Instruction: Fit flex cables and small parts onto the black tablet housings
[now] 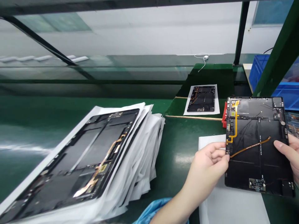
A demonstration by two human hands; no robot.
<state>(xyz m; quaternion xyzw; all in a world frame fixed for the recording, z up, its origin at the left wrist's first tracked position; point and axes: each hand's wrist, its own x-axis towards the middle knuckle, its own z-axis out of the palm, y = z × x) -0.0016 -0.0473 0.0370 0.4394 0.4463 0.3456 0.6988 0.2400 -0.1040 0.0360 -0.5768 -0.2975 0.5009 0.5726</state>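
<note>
Both hands hold up a black tablet back cover [247,161], its inner side facing me. My left hand [209,163] grips the left edge between thumb and fingers, close to one end of a thin orange flex cable [251,146]. A wider yellow flex cable [235,121] runs along the upper left of the cover. My right hand [291,152] clasps the right edge, thumb on the inner face and fingers partly hidden behind. Small circuit boards sit at the cover's corners and bottom. Beneath it lies a white sheet [233,205] on the green table.
A tall stack of similar covers [93,149], interleaved with white sheets [142,155], stands at the left. Further back another cover [203,98] rests on white paper. At the right are a blue crate [285,93], a green post [277,49] and a red object [224,116].
</note>
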